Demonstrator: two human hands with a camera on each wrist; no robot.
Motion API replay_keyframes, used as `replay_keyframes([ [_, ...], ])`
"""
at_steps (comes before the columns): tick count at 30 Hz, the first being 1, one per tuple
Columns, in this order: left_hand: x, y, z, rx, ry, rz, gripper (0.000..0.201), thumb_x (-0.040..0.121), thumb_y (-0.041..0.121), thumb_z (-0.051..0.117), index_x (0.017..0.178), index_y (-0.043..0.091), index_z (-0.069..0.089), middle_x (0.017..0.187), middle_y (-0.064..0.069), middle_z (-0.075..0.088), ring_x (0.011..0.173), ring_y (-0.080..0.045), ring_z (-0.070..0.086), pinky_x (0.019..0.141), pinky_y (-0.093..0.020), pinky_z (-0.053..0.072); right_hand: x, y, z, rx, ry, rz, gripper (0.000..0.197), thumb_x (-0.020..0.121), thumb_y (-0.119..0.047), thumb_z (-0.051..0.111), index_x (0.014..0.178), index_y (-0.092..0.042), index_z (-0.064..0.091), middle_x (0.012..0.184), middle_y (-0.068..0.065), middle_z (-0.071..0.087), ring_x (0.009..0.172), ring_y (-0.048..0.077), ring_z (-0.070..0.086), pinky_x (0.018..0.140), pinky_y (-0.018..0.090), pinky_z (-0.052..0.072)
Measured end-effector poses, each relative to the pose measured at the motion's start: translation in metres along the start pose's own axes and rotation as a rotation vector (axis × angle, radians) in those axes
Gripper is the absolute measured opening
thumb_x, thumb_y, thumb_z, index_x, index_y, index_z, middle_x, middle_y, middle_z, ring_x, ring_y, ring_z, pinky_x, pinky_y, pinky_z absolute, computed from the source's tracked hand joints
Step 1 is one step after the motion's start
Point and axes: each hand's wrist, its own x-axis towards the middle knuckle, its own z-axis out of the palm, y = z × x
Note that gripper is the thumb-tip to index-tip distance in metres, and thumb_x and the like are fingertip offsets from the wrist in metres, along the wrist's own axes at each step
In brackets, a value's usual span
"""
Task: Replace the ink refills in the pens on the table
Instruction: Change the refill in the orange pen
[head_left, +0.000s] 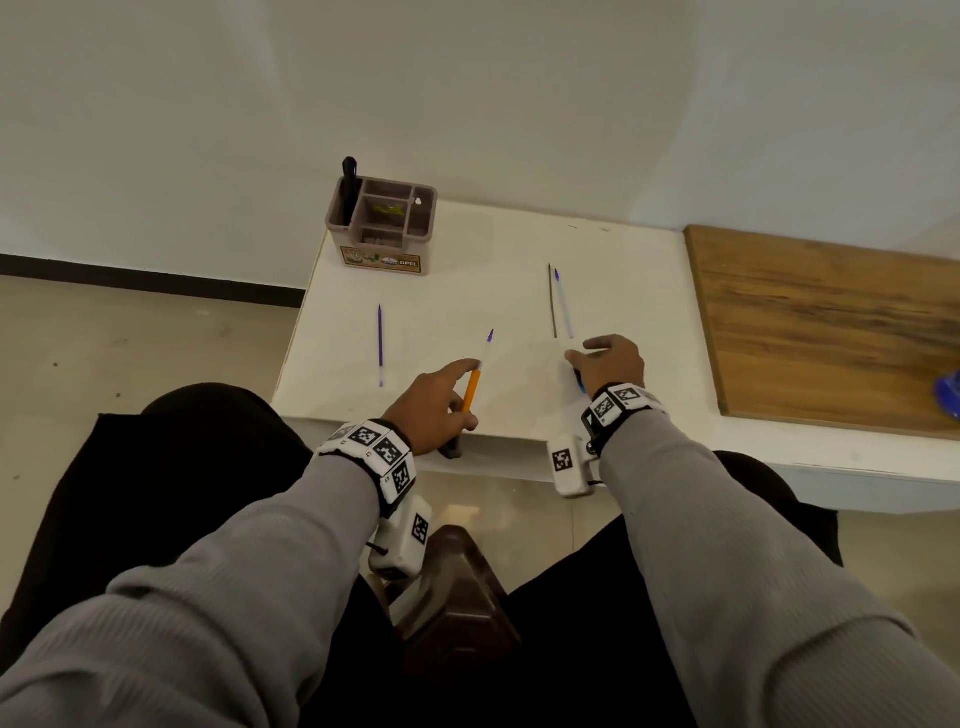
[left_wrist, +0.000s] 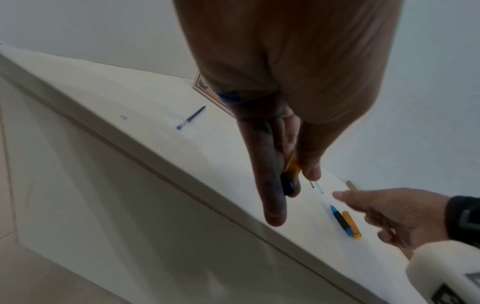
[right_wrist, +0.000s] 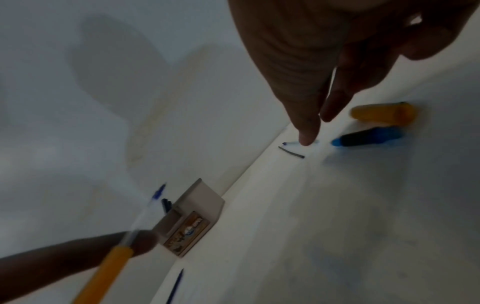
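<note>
The left hand (head_left: 434, 402) holds an orange pen (head_left: 471, 389) near the front edge of the white table (head_left: 441, 312). Its fingers and thumb are wrapped around the orange tube, and the pen tilts up and away from the person. A thin, clear refill (head_left: 487, 345) with a blue tip sticks out of the far end of the tube, and the near end of the pen has a dark cap. The right hand (head_left: 610, 364) is over the table with its fingers loose and spread, and it holds nothing. Just under it lie two small pen caps side by side, a blue cap (left_wrist: 340, 220) and an orange cap (left_wrist: 351, 224). A bit past the fingers lie two more thin refills close together, a dark refill (head_left: 552, 300) and a pale refill (head_left: 563, 304) with a blue tip. A blue refill (head_left: 380, 345) lies alone on the left part of the table. At the back of the table stands a brown pen holder (head_left: 382, 226) with several small boxes inside. A black pen (head_left: 348, 189) stands in its left box. Something small and yellow-green is in the middle box, too small to tell what.
</note>
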Motion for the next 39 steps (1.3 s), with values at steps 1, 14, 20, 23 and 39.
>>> replay_keyframes([
  [1, 0.001, -0.001, 0.0, -0.008, 0.009, -0.003, 0.067, 0.085, 0.001, 0.063, 0.141, 0.025, 0.034, 0.087, -0.02, 0.069, 0.058, -0.032, 0.071, 0.06, -0.04, 0.062, -0.004, -0.006, 0.003, 0.021, -0.021, -0.07, 0.019, 0.078, -0.031, 0.076, 0.091, -0.021, 0.066, 0.089, 0.003, 0.073, 0.082, 0.019, 0.068, 0.081, 0.033, 0.055],
  [14, 0.013, -0.006, 0.004, 0.116, 0.059, 0.047, 0.078, 0.086, 0.008, 0.064, 0.149, 0.03, 0.023, 0.092, -0.016, 0.07, 0.069, -0.024, 0.068, 0.079, -0.046, 0.059, -0.044, -0.057, 0.027, 0.257, -0.431, -0.065, 0.017, 0.084, -0.029, 0.07, 0.092, -0.014, 0.073, 0.092, -0.001, 0.074, 0.075, 0.006, 0.066, 0.063, 0.026, 0.042],
  [20, 0.016, -0.006, 0.005, 0.084, 0.026, 0.06, 0.077, 0.087, 0.005, 0.062, 0.148, 0.033, 0.025, 0.093, -0.015, 0.068, 0.064, -0.028, 0.07, 0.072, -0.046, 0.061, -0.031, -0.056, 0.02, 0.104, -0.658, -0.016, 0.028, 0.079, -0.039, 0.076, 0.096, -0.017, 0.075, 0.094, -0.005, 0.077, 0.083, 0.007, 0.067, 0.071, 0.026, 0.045],
  [23, 0.019, -0.007, 0.002, 0.086, 0.039, 0.063, 0.079, 0.087, 0.006, 0.063, 0.148, 0.036, 0.024, 0.093, -0.014, 0.068, 0.065, -0.027, 0.069, 0.073, -0.045, 0.061, -0.035, -0.054, 0.029, 0.163, -0.648, 0.007, 0.021, 0.082, -0.033, 0.074, 0.095, -0.017, 0.075, 0.093, -0.005, 0.076, 0.082, 0.007, 0.066, 0.069, 0.025, 0.044],
  [39, 0.023, -0.015, -0.006, 0.097, 0.05, -0.021, 0.053, 0.09, 0.013, 0.062, 0.139, 0.017, 0.043, 0.1, -0.003, 0.067, 0.062, -0.027, 0.071, 0.073, -0.041, 0.06, 0.098, -0.046, -0.002, -0.043, -0.217, -0.005, 0.031, 0.093, -0.004, 0.053, 0.122, -0.003, 0.063, 0.119, 0.017, 0.067, 0.087, 0.023, 0.06, 0.056, 0.02, 0.045],
])
